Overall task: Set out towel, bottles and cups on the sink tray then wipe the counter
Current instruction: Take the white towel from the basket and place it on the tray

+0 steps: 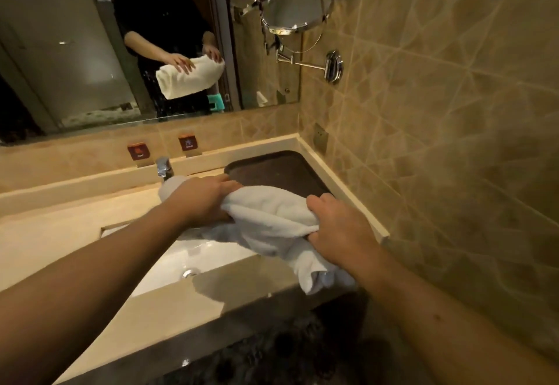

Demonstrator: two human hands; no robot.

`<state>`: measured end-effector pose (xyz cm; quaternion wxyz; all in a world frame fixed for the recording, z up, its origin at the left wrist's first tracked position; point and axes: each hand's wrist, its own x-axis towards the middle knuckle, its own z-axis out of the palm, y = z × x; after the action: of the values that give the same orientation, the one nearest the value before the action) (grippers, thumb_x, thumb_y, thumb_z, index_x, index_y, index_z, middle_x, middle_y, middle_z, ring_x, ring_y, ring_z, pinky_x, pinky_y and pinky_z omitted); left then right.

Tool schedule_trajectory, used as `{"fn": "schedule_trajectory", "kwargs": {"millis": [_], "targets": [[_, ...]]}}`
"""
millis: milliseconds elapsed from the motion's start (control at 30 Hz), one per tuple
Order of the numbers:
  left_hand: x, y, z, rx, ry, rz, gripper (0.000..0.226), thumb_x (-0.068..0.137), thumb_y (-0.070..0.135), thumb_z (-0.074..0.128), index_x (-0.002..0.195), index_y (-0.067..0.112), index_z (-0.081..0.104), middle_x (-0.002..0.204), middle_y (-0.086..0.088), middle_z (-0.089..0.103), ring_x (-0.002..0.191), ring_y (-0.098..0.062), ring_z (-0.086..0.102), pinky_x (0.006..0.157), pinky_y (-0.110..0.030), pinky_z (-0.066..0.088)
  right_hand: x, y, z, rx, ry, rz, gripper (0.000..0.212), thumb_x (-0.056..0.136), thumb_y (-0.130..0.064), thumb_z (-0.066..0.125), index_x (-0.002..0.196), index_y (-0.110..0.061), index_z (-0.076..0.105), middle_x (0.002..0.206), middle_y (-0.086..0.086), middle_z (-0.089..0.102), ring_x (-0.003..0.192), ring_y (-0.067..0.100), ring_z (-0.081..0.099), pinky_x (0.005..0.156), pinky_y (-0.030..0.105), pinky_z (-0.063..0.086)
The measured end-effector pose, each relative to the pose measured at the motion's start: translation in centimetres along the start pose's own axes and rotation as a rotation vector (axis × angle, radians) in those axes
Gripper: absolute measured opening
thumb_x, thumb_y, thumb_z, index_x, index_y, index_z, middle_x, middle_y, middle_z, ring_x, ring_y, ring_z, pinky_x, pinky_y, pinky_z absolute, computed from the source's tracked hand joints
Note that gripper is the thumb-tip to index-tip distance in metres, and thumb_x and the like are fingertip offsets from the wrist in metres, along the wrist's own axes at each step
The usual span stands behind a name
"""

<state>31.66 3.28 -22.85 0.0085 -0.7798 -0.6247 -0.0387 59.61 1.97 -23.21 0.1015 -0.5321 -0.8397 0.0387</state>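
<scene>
— Where is the towel?

— The white towel (272,221) is up in the air between both hands, loosely rolled, above the right end of the beige counter (60,233). Its near end droops past the counter's front edge.

— How are the hands set?

— The left hand (201,200) is closed around the far-left end of the roll, fingers wrapped over the top. The right hand (338,230) is clenched on the near-right part, thumb on top, cloth bunched under the palm.

— And the tray?

— The dark tray (272,169) lies in the far right corner of the counter, against the tiled wall (453,112). The towel hangs just over its near edge; I cannot tell whether they touch.

— What else is around?

— A white basin (193,260) sits below the arms, with a chrome tap (165,168) at its far side. Behind it the wall mirror (90,51) reflects the person holding the towel. A round chrome shaving mirror (298,11) juts from the right wall on a folding arm.
</scene>
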Motion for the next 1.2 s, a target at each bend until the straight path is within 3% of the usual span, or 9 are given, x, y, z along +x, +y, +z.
{"fn": "schedule_trajectory", "kwargs": {"millis": [100, 200, 400, 533, 767, 1000, 1200], "targets": [[6.0, -0.2, 1.2, 0.050, -0.034, 0.018, 0.054, 0.078, 0.053, 0.075, 0.126, 0.040, 0.055, 0.119, 0.008, 0.063, 0.098, -0.015, 0.058, 0.084, -0.031, 0.048, 2.9, 2.3, 0.8, 0.013, 0.012, 0.056, 0.024, 0.094, -0.030, 0.064, 0.112, -0.027, 0.048, 0.108, 0.001, 0.055, 0.088, 0.021, 0.053, 0.072, 0.028, 0.040], [12.0, -0.9, 2.8, 0.046, -0.061, 0.054, 0.057, 0.076, 0.045, 0.079, 0.126, 0.044, 0.054, 0.117, 0.011, 0.062, 0.096, -0.014, 0.058, 0.083, -0.032, 0.050, 6.0, 4.4, 2.1, 0.043, 0.015, 0.117, 0.021, 0.094, -0.029, 0.063, 0.102, -0.028, 0.044, 0.105, 0.001, 0.057, 0.089, 0.022, 0.057, 0.071, 0.029, 0.043], [23.8, -3.1, 6.9, 0.079, -0.053, 0.245, 0.058, 0.073, 0.044, 0.077, 0.126, 0.040, 0.055, 0.111, 0.008, 0.064, 0.093, -0.020, 0.064, 0.073, -0.033, 0.050, 12.4, 7.2, 5.0, 0.051, -0.036, 0.280, 0.037, 0.094, -0.037, 0.063, 0.127, -0.025, 0.052, 0.118, 0.004, 0.061, 0.103, 0.025, 0.063, 0.082, 0.032, 0.051], [31.2, -4.5, 10.1, 0.076, -0.088, 0.347, 0.051, 0.081, 0.035, 0.073, 0.129, 0.033, 0.055, 0.116, 0.002, 0.064, 0.103, -0.024, 0.064, 0.084, -0.041, 0.053, 17.4, 8.7, 7.6, 0.111, -0.078, 0.392, 0.037, 0.093, -0.035, 0.064, 0.126, -0.022, 0.052, 0.120, 0.006, 0.060, 0.108, 0.027, 0.063, 0.087, 0.036, 0.053], [40.2, -5.1, 14.3, 0.147, -0.113, 0.466, 0.057, 0.088, 0.023, 0.065, 0.141, 0.030, 0.047, 0.138, 0.000, 0.058, 0.124, -0.025, 0.055, 0.106, -0.044, 0.040, 23.1, 11.1, 12.2, 0.075, -0.108, 0.500, 0.050, 0.094, -0.044, 0.062, 0.136, -0.021, 0.046, 0.125, 0.009, 0.056, 0.111, 0.029, 0.060, 0.089, 0.037, 0.051], [43.6, -4.3, 19.5, 0.071, -0.078, 0.447, 0.060, 0.089, 0.012, 0.062, 0.144, 0.029, 0.046, 0.148, 0.000, 0.050, 0.137, -0.025, 0.043, 0.113, -0.045, 0.032, 25.1, 13.3, 16.1, 0.091, -0.138, 0.572, 0.048, 0.096, -0.041, 0.061, 0.136, -0.021, 0.043, 0.131, 0.007, 0.054, 0.119, 0.029, 0.057, 0.097, 0.039, 0.049], [44.4, -3.7, 21.9, -0.059, 0.005, 0.239, 0.059, 0.086, 0.019, 0.068, 0.140, 0.029, 0.046, 0.136, -0.006, 0.049, 0.122, -0.031, 0.044, 0.094, -0.051, 0.047, 25.9, 14.6, 18.2, -0.051, -0.236, 0.570, 0.049, 0.098, -0.040, 0.059, 0.137, -0.019, 0.038, 0.131, 0.006, 0.053, 0.119, 0.028, 0.055, 0.092, 0.037, 0.047]]}}
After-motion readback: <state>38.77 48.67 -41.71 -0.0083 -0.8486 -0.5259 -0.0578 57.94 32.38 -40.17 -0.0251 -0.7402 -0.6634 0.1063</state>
